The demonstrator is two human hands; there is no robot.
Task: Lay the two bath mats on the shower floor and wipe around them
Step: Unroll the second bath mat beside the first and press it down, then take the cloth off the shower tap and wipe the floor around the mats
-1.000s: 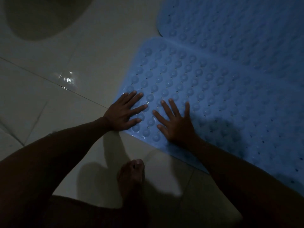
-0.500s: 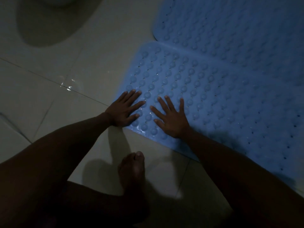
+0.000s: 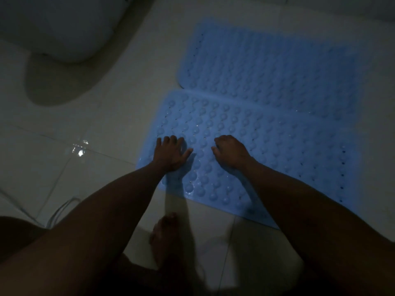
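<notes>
Moved since the earlier view: both hands, then spread flat at the near corner, have travelled further onto the mat. Left hand (image 3: 171, 152): fingers straight, thumb wide, pressing down. Right hand (image 3: 230, 151): fingers bent under, knuckles up, apparently holding nothing. Near mat (image 3: 277, 146): blue, studded, flat on the shower floor (image 3: 119, 116), its far edge touching or slightly lapping the far mat (image 3: 267, 67); which, I cannot tell. Handling, judged: soft, limp, light rubber, wet and likely slippery; best lifted at an edge or corner, best pressed with flat palms. Count: bath mats, two; hands, two; bare foot (image 3: 166, 231), one; toilet base (image 3: 53, 28), one.
</notes>
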